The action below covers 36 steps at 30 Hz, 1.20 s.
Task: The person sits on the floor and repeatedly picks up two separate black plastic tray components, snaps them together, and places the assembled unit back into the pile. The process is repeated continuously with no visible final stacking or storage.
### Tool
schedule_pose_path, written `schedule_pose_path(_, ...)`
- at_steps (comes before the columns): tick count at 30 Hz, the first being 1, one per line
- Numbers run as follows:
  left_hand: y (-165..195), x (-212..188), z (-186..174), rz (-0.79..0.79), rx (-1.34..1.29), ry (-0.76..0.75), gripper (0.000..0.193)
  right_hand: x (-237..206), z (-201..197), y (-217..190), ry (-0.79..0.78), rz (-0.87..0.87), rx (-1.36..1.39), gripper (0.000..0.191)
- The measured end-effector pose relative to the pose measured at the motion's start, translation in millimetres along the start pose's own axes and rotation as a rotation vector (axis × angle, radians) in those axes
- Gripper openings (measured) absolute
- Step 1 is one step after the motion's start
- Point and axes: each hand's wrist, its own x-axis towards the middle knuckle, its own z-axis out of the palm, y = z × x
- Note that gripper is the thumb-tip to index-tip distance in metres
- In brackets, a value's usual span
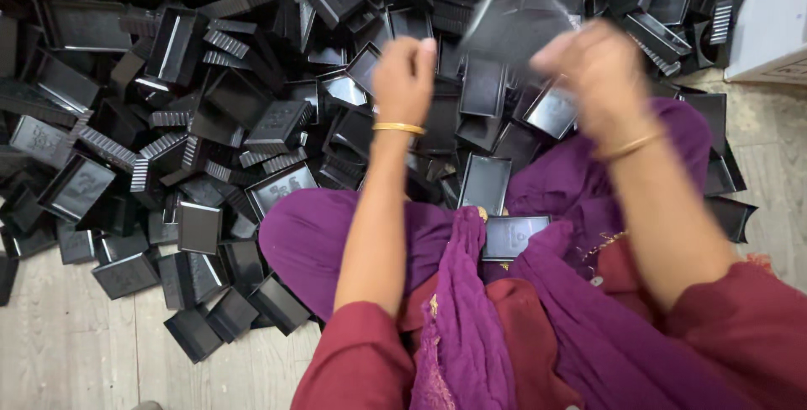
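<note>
Holding maybe 1 blurred tray, 2 hands.

Pile: I see black plastic trays heaped beyond and left of both hands.
Box: white cardboard box far right of my right hand.

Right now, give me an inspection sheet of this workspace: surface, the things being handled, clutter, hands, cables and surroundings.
Surface: pale wood-grain floor, bare at the lower left, otherwise covered.
Job's things: blurred flat black plastic piece held up between both hands; its shape is smeared by motion.
Clutter: big loose heap of black rectangular plastic trays, tilted and overlapping; two similar trays lie on the purple cloth over the lap.
Hands: left hand closed in a fist at the piece's edge; right hand blurred, gripping the piece. Gold bangle on each wrist.
Cables: nothing seen.
Surroundings: white cardboard box at the upper right; nobody else seen.
</note>
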Motion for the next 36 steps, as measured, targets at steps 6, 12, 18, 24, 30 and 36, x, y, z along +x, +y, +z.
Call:
schedule_pose_path(6, -74, 20, -88, -0.597, 1.024, 0.151, 0.054, 40, -140, -25, 0.028, -0.108, 1.146, 0.03)
schedule_pose_path(12, -105, 8, -37, -0.506, 1.178, 0.085, 0.014, -7, 25, 2, -0.282, -0.125, 0.067, 0.028)
schedule_pose_path(18, -73, 2, -75, -0.419, 0.792, 0.052, 0.024, -39, 253, 63, -0.473, -0.788, -0.789, 0.093)
schedule_pose_path(24, -32, 5, -95, 0.008, 0.086, 0.204, 0.041, -28, 274, 81, -0.571, -0.527, -0.579, 0.073)
schedule_pose_path(30, -29, 8, -99, 0.036, -0.417, 0.212, 0.055, 16, 168, 52, -0.314, -0.481, -0.554, 0.041)
schedule_pose_path(36, -37, 11, -79, -0.196, -1.238, 0.199, 0.044, 16, 59, 37, 0.054, -0.588, -0.826, 0.052)
